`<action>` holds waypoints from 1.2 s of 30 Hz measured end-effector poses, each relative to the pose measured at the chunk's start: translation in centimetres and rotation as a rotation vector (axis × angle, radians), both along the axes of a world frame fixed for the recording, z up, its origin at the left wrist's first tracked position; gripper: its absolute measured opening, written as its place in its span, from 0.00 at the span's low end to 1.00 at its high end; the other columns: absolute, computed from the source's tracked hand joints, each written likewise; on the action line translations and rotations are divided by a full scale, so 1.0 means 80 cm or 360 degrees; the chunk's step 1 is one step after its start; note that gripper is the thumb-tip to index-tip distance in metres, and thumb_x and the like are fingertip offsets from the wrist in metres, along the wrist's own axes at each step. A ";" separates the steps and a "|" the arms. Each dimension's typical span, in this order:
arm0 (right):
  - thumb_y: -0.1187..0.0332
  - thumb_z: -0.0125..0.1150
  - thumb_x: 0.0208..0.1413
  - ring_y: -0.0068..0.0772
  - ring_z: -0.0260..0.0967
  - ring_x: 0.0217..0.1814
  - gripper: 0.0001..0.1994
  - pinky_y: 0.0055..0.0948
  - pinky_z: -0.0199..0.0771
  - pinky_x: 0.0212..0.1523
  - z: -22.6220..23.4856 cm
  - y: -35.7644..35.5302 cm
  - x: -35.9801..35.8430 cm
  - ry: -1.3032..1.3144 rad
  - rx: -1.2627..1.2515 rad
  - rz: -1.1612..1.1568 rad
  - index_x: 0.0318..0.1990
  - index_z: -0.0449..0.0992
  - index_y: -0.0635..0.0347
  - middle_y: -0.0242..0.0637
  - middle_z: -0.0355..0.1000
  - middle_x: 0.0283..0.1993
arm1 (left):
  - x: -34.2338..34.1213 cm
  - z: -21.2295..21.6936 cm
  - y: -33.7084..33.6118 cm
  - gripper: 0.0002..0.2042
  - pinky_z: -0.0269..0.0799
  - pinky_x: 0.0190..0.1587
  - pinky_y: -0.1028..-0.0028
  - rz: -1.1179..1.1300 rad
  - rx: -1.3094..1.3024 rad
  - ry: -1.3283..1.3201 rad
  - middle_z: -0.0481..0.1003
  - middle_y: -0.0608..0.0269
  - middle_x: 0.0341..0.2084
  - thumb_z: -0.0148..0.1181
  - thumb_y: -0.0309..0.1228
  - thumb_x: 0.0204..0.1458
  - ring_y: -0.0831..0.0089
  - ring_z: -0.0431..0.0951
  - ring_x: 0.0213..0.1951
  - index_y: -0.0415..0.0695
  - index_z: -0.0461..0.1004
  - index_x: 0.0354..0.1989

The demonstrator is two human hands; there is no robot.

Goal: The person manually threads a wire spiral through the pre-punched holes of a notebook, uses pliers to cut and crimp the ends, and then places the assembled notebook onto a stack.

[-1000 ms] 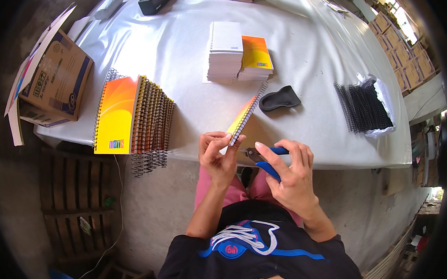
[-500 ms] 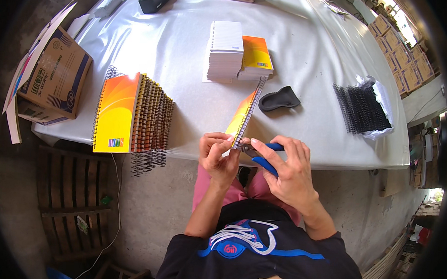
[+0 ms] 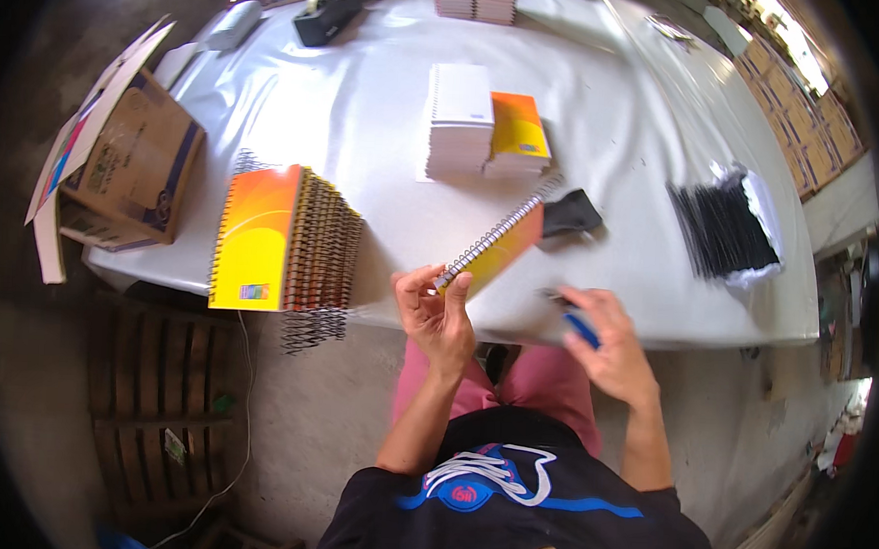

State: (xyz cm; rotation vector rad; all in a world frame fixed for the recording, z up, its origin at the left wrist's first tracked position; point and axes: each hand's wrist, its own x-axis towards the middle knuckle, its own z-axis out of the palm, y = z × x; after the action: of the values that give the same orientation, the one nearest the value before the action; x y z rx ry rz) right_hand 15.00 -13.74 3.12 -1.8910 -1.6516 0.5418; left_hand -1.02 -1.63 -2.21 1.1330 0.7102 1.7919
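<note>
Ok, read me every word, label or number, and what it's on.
I don't quote print, only locate it:
Cardboard box: dark print, blurred.
Notebook stack: multicoloured cover label, too small to read.
White paper stack: tiny mark, illegible.
Black shirt: white, blue and pink print.

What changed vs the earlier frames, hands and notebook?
Right hand pulled the blue-handled pliers right, away from the notebook's coil. Notebook turned in the left hand: cover now right of the coil, coil leaning further right. Nothing let go. Unchanged: left hand's hold, notebook stack, black coils.
</note>
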 end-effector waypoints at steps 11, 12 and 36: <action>0.43 0.65 0.43 0.40 0.42 0.72 0.46 0.50 0.43 0.67 0.008 0.057 -0.011 0.1596 0.0806 0.0487 0.66 0.53 0.54 0.40 0.46 0.70 | -0.035 0.114 -0.029 0.13 0.66 0.50 0.78 -0.0323 0.0201 -0.0684 0.63 0.60 0.42 0.47 0.20 0.58 0.77 0.69 0.43 0.42 0.59 0.50; 0.57 0.71 0.44 0.35 0.52 0.67 0.43 0.39 0.54 0.64 0.020 0.069 -0.041 0.1827 0.1015 0.0415 0.65 0.53 0.60 0.42 0.54 0.65 | -0.046 0.125 -0.028 0.13 0.66 0.50 0.77 -0.0229 0.0320 -0.0512 0.63 0.59 0.42 0.47 0.20 0.58 0.76 0.69 0.44 0.42 0.59 0.50; 0.81 0.50 0.50 0.16 0.73 0.33 0.17 0.16 0.75 0.28 0.202 0.339 -0.154 0.0754 0.1252 0.0487 0.45 0.76 0.54 0.36 0.76 0.44 | -0.246 0.087 0.064 0.51 0.56 0.61 0.59 0.0447 0.0264 0.0870 0.59 0.50 0.59 0.75 0.53 0.24 0.57 0.57 0.62 0.44 0.61 0.61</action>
State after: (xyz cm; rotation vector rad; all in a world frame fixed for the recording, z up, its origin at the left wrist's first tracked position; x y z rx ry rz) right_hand 2.66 13.34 19.29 -0.8738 -1.5173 0.3399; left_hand -20.70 3.47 4.77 1.7388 1.0977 1.8029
